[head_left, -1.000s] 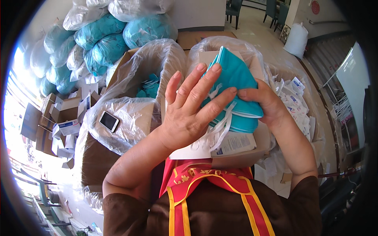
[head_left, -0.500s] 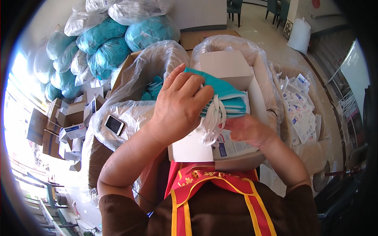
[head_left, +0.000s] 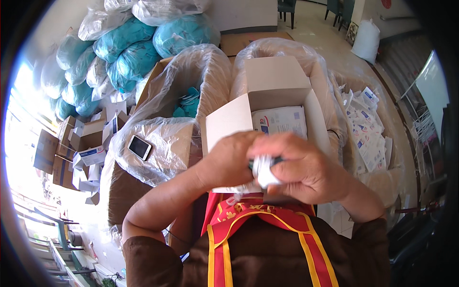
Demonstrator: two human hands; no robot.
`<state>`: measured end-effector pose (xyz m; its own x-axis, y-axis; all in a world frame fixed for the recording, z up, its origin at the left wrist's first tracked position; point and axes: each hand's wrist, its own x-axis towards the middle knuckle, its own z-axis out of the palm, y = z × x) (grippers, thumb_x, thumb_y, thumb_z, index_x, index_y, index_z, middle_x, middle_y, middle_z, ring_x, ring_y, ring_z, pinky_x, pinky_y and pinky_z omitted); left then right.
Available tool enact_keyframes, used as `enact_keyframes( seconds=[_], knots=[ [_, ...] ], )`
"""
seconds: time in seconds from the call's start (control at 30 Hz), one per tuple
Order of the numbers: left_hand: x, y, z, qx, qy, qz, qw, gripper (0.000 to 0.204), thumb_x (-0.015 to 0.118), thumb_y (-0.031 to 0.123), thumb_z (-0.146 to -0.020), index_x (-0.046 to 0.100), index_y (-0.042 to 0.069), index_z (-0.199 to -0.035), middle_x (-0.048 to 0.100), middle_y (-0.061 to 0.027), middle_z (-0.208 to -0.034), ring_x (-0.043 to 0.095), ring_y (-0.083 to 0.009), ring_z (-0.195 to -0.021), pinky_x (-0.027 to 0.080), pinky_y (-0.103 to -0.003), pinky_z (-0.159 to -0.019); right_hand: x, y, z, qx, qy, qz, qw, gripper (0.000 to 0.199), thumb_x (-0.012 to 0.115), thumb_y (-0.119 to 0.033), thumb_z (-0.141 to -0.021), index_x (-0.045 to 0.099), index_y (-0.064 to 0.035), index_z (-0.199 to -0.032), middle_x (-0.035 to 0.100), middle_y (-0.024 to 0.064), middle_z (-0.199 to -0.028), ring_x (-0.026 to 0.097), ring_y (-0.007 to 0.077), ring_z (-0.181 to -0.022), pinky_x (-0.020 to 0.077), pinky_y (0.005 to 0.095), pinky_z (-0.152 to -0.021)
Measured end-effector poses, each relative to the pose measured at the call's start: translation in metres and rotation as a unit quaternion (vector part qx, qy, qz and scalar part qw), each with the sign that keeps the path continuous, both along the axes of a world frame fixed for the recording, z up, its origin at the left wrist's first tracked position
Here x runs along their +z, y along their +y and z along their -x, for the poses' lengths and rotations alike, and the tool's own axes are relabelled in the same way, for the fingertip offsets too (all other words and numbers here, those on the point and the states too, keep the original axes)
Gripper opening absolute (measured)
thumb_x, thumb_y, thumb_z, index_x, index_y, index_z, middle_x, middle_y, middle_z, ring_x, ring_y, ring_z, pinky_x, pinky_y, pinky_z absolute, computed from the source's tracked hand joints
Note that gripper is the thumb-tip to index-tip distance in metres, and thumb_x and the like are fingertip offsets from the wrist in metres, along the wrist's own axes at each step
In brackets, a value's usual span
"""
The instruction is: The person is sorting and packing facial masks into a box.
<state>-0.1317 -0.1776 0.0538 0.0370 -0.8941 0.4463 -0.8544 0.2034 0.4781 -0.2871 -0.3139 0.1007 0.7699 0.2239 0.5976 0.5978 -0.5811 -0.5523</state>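
White, dark-edged, blurred bundle (head_left: 266, 173): above wearer-side edge of open tan cardboard box (head_left: 278, 74)
Left hand (head_left: 228, 160): curled, grip hidden
Right hand (head_left: 308, 170): fingers closed around bundle
Change: lowered, teal now concealed; apparently being gathered

the left forearm (head_left: 165, 196) runs forward and inward from a bent elbow (head_left: 131, 222), skin bare, its wrist (head_left: 202, 174) fairly straight. the left hand (head_left: 229, 158) is turned knuckles up, its fingers curled under and mostly out of my sight. close against it, the right hand (head_left: 306, 167), a bit blurred from here, points leftward, fingers overlapping the left ones and thumb (head_left: 289, 171) bent below in a pinching grip. the right forearm (head_left: 361, 203) angles inward too, mirroring the other.
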Motion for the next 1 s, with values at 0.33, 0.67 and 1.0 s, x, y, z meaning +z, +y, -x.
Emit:
enact_keyframes(
  seconds=[0.33,0.67,1.0],
  knots=[
    [-0.025,0.052,0.046,-0.034,0.345,-0.203,0.916,0.059,0.079,0.015,-0.070,0.052,0.002,-0.121,0.063,-0.0171,-0.107,0.063,-0.0342,-0.103,0.049,-0.038,-0.089,-0.029,0.016,0.017,0.143,0.305,-0.189,0.922,0.016,0.067,-0.014,-0.089,0.069,-0.0020,-0.100,0.065,0.0105,-0.109,0.059,0.0234,-0.109,0.0437,0.0342,-0.094],
    [-0.009,0.040,0.042,0.033,0.193,-0.194,0.961,0.034,0.077,0.016,-0.067,0.055,0.004,-0.089,0.062,-0.0153,-0.084,0.062,-0.0395,-0.082,0.050,-0.043,-0.070,-0.010,0.023,0.012,0.282,0.269,-0.253,0.886,0.016,0.063,-0.019,-0.094,0.062,-0.0028,-0.091,0.064,0.0058,-0.089,0.061,0.0203,-0.086,0.0458,0.0321,-0.079],
    [0.041,0.081,0.032,-0.151,-0.036,-0.182,0.971,0.032,0.074,0.013,-0.059,0.055,0.010,-0.084,0.052,-0.0051,-0.075,0.061,-0.0227,-0.068,0.050,-0.036,-0.056,0.021,-0.012,0.075,0.254,0.354,-0.225,0.872,0.014,0.071,-0.010,-0.086,0.067,0.0029,-0.090,0.069,0.0124,-0.086,0.065,0.0287,-0.077,0.0506,0.0435,-0.085]
  ],
)
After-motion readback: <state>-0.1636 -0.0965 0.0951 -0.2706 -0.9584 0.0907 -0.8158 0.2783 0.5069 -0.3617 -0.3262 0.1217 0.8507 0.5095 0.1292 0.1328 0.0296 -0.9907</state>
